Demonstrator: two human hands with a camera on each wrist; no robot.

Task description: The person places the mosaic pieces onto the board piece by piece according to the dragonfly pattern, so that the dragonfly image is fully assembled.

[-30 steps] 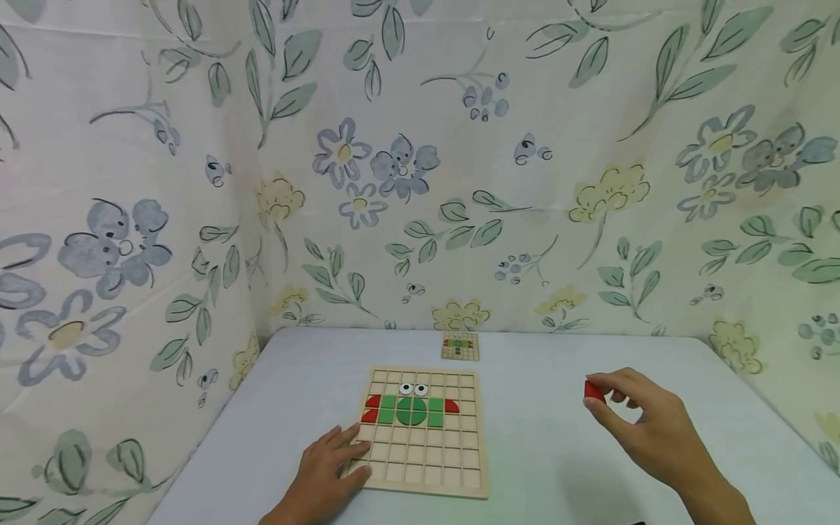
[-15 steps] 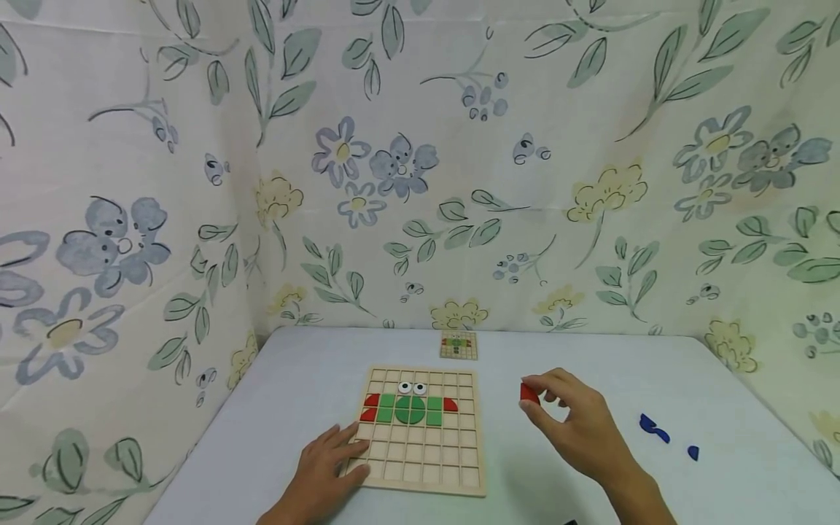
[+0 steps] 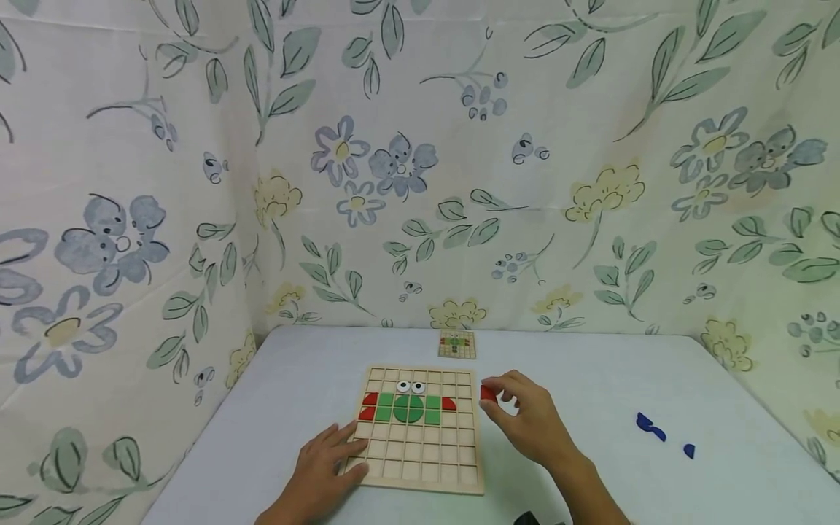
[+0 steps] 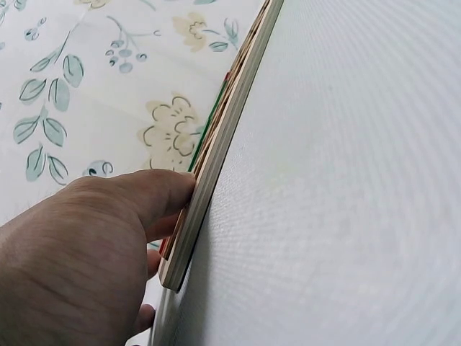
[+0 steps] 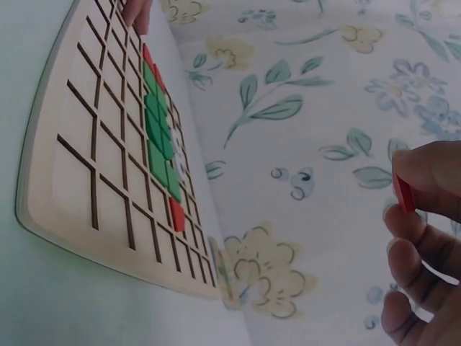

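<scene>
A wooden grid board [image 3: 420, 467] lies on the white table, with green tiles [image 3: 408, 409], red quarter-round tiles [image 3: 448, 403] and two round eye tiles [image 3: 410, 387] set in its cells. My left hand [image 3: 323, 470] rests on the board's left edge, fingers spread and thumb at the near corner; in the left wrist view the thumb lies over the rim. Just off the board's right edge, my right hand [image 3: 525, 415] pinches a red tile [image 3: 488, 394] between thumb and forefinger. The right wrist view shows this tile [image 5: 403, 192] edge-on, raised, with the other fingers curled below.
Behind the board stands a small picture card [image 3: 457, 344] with a similar grid pattern. Several dark blue pieces [image 3: 650, 426] lie at the right of the table. A floral curtain [image 3: 420, 182] closes off the back and sides. A black object [image 3: 526, 518] shows at the bottom edge.
My right hand has moved left with the red tile, from the right of the table to beside the board. The blue pieces have come into view behind it. My left hand stays put.
</scene>
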